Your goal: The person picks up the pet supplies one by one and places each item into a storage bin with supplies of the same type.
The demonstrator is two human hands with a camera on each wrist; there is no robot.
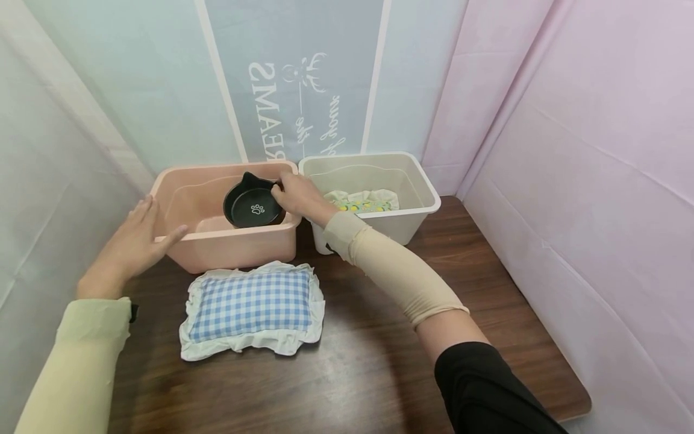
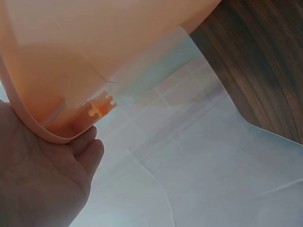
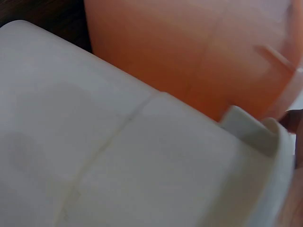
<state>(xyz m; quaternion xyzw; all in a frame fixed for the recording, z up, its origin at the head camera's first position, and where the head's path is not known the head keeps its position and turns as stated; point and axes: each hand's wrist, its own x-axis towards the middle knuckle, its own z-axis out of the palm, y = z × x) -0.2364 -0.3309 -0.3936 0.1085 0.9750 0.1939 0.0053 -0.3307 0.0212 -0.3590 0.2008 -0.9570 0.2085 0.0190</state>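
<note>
In the head view, my right hand (image 1: 300,195) pinches the right rim of a black cat-eared pet bowl (image 1: 251,210) with a white paw print inside. The bowl is tilted so its inside faces me, over the right part of a pink plastic bin (image 1: 228,242). My left hand (image 1: 130,239) rests at the bin's front left corner, thumb stretched along the front rim and fingers on the left side. In the left wrist view, the left palm (image 2: 42,179) lies against the bin's rim. Only a blurred edge of the right hand (image 3: 292,198) shows in the right wrist view.
A white bin (image 1: 374,228) stands to the right of the pink one, with a frilled, yellow-patterned cloth item (image 1: 368,205) inside. In front lies a blue checked pillow (image 1: 252,304) with white ruffles on the brown wooden table (image 1: 368,367). Printed fabric walls (image 1: 336,36) surround the table.
</note>
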